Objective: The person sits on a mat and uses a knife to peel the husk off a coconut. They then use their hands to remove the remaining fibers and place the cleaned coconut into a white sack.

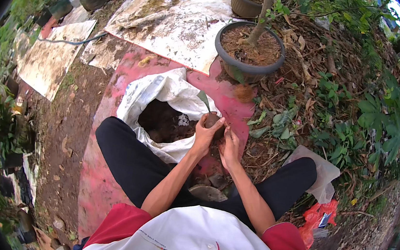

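In front of me, a small brown rounded lump (213, 121), which looks like a soil ball, is held between my two hands. A single long green leaf (203, 100) stands up from its top. My left hand (204, 134) grips the lump from the left, its thumb across the near side. On the right, the bent fingers of my right hand (229, 148) hold the lump's lower right side, partly hidden behind it. Just left of the hands, a white woven sack (155, 150) with a rolled-down rim contains dark soil (161, 123).
Under the sack lies a stained red sheet (100, 187). A potted tree (247, 71) stands beyond it, beside a dirty pale sheet (179, 42). Leaf litter and plants (345, 133) cover the right side. Clear plastic (312, 166) and an orange plastic bag (316, 217) lie by my right knee.
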A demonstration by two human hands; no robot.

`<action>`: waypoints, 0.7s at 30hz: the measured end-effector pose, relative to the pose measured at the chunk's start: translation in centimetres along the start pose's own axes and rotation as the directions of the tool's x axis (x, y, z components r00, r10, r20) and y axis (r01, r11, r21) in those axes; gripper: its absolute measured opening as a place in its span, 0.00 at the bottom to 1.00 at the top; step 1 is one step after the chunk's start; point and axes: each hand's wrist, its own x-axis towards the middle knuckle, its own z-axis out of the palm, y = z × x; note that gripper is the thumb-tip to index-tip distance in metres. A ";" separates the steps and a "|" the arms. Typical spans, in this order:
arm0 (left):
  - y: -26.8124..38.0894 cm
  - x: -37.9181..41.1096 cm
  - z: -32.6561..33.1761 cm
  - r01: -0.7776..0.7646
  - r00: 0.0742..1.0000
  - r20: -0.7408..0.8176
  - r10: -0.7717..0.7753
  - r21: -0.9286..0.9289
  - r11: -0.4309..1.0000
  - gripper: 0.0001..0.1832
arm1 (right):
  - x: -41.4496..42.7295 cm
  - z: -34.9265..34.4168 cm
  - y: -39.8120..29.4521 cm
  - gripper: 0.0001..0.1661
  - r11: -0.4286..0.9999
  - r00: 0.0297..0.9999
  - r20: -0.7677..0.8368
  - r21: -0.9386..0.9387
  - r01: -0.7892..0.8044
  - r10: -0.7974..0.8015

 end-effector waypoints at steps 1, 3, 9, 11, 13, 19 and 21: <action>-0.2 0.2 -0.4 0.007 1.000 -0.020 -0.008 -0.036 0.999 0.26 | 0.0 -0.1 -0.1 0.33 0.999 0.999 0.039 0.038 -0.026 0.025; -0.5 0.8 -1.1 0.020 0.998 -0.055 -0.026 -0.110 0.994 0.29 | 0.2 -0.3 -0.4 0.33 0.995 0.996 0.068 0.085 -0.054 0.049; 3.8 2.1 -3.5 0.021 0.998 -0.043 -0.042 -0.411 0.911 0.18 | 1.2 0.0 1.8 0.28 0.970 0.994 -0.086 -0.240 0.039 -0.061; 5.6 2.7 -4.4 -0.025 0.999 -0.041 0.007 -0.452 0.891 0.18 | 2.3 0.4 4.0 0.17 0.889 0.990 0.033 -0.437 0.141 -0.140; 7.7 2.7 -6.1 -0.093 0.995 -0.008 0.104 -0.506 0.857 0.22 | 2.8 3.1 4.1 0.12 0.680 0.954 0.244 -0.671 0.296 -0.174; 10.5 2.9 -9.5 -0.274 0.959 -0.180 0.219 -0.398 0.875 0.24 | 9.2 6.5 11.9 0.09 0.106 0.825 0.565 -0.818 0.565 -0.031; 11.5 2.4 -9.8 -0.272 0.959 -0.196 0.207 -0.415 0.868 0.25 | 9.7 6.9 13.9 0.12 -0.105 0.834 0.549 -0.828 0.551 0.048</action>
